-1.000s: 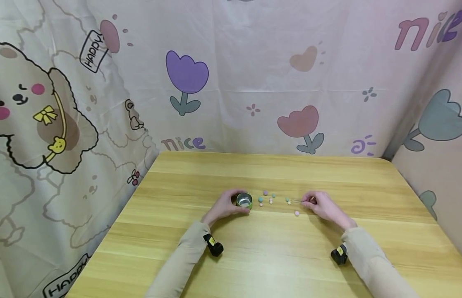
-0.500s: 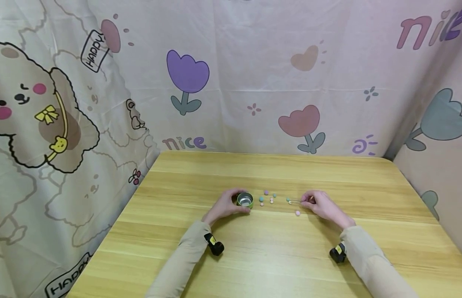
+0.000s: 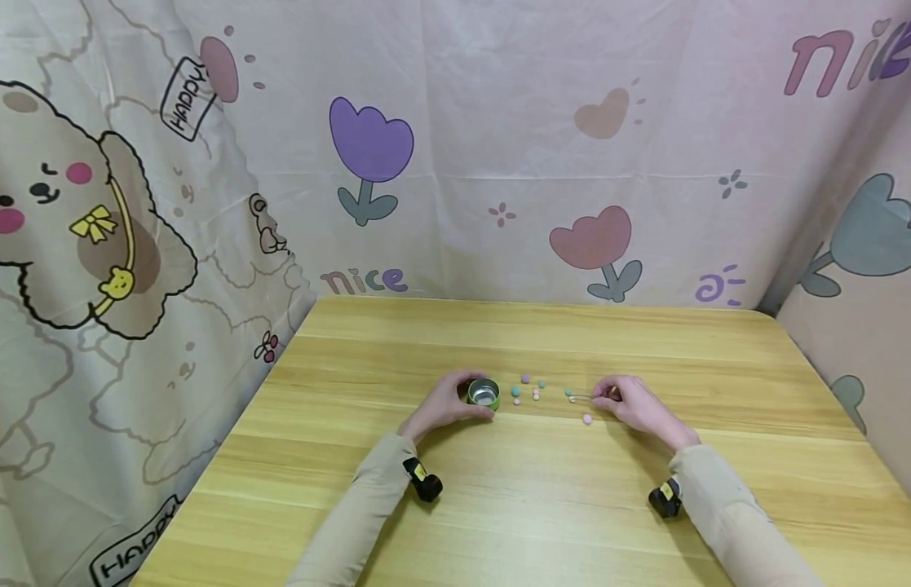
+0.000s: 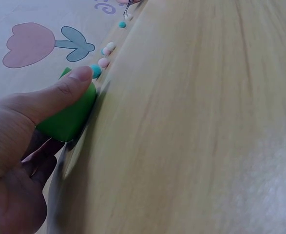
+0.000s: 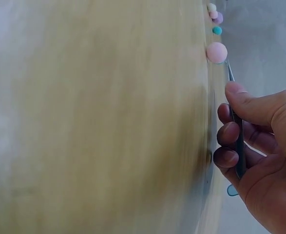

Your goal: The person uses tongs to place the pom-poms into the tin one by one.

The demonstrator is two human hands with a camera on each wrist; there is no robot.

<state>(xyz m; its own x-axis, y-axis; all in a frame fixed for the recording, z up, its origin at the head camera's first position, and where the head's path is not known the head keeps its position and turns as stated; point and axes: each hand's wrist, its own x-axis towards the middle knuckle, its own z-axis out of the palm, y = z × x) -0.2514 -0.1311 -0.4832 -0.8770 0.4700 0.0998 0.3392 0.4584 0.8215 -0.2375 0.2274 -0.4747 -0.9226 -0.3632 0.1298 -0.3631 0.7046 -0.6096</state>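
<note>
Within the left hand (image 3: 444,403), I log one small tin (image 4: 70,117): green outside, silvery inside, mouth upward. The thumb lies along its near side, the fingers along its far side, so that hand holds it.

Within the right hand (image 3: 634,406), one pair of tweezers (image 5: 239,141), dark-bodied with slim metal tips, pinched between thumb and fingers and pointing toward the left hand.

At the tweezers' tips, one white ball (image 3: 572,399); from my remote post I cannot tell whether it is gripped or only touched. Just beside it, one teal ball (image 3: 568,392). On the near side of the tweezers, by the right hand, one pink ball (image 3: 587,419).

Between the hands, closer to the left, I count: one blue-green ball (image 3: 515,391) and one small pink ball (image 3: 517,401), near the tin; one purple ball (image 3: 524,378), farther out; one tiny teal ball (image 3: 541,384); one pale pair (image 3: 536,391), pink and cream.

Behind each hand, one black wrist camera (image 3: 424,483) and a beige sleeve (image 3: 352,514). Beneath both, a wood-grain table (image 3: 521,505). Beyond them, a flower-printed cloth (image 3: 462,253).
</note>
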